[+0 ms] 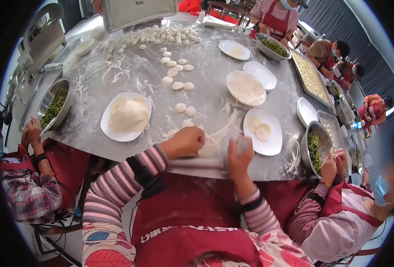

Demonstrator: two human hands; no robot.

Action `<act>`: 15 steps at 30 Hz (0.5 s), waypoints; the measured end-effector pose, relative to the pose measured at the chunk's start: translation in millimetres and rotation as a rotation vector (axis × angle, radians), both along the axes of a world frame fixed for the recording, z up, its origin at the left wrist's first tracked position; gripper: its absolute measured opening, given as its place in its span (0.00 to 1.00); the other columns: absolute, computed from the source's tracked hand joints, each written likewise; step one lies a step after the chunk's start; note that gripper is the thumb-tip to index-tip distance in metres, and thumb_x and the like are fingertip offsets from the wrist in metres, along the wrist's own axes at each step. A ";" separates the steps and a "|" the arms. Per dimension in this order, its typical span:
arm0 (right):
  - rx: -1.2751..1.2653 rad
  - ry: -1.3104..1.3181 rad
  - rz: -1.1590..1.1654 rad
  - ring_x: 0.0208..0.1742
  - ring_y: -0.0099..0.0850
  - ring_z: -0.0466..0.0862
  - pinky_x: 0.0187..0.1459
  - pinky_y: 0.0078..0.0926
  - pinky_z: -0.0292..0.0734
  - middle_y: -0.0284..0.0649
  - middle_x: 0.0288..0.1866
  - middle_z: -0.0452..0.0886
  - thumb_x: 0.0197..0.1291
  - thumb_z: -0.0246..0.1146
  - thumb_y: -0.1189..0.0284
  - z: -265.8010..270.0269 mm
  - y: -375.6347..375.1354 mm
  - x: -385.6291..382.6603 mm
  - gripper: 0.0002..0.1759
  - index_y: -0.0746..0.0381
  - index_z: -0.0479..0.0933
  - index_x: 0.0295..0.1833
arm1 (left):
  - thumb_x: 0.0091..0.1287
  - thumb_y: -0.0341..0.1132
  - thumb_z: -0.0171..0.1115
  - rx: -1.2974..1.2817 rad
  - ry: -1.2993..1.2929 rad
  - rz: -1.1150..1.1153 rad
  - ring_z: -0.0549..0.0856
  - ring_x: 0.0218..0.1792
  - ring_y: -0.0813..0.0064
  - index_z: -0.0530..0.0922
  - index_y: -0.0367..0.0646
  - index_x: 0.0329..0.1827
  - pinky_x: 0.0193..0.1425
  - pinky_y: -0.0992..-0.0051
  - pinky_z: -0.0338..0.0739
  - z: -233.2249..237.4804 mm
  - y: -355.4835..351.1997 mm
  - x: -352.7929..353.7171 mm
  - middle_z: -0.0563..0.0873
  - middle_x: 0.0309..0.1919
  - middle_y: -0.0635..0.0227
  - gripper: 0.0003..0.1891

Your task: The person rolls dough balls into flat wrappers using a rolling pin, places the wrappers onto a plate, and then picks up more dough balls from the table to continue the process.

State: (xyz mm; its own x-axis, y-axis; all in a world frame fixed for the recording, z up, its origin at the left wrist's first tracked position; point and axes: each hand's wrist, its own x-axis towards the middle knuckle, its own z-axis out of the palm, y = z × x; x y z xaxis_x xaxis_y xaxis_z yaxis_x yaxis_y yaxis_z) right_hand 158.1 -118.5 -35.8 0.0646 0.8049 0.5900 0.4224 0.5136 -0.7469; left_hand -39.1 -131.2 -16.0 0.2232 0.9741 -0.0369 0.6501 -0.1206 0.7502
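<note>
My left hand (186, 141) is low over the floured table edge, its fingers curled in; whatever they hold is hidden. Close by on the right, my right hand (240, 155) is bent around a pale, blurred thing I cannot make out. White flour (210, 144) lies between the hands. Two flattened dough balls (185, 109) rest just beyond them. To the left, a stack of round dough wrappers (129, 115) covers most of a white plate (109, 132). Beside my right hand, another white plate (273, 143) bears two overlapping wrappers (263, 131).
Many small dough pieces (161, 35) spread across the far table. Metal bowls of green filling (315, 151) stand at right and left (54, 109). A plate of wrappers (246, 88) is ahead. A tray (310, 75) runs along the right. Co-workers' hands (332, 164) work on both sides.
</note>
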 end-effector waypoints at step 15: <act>0.140 -0.123 -0.004 0.28 0.56 0.75 0.29 0.44 0.70 0.55 0.26 0.74 0.49 0.64 0.74 13.3 52.6 -32.4 0.13 0.64 0.69 0.39 | 0.56 0.34 0.56 0.046 0.057 -0.036 0.81 0.34 0.53 0.78 0.38 0.30 0.38 0.61 0.73 7.9 9.4 3.7 0.82 0.29 0.52 0.07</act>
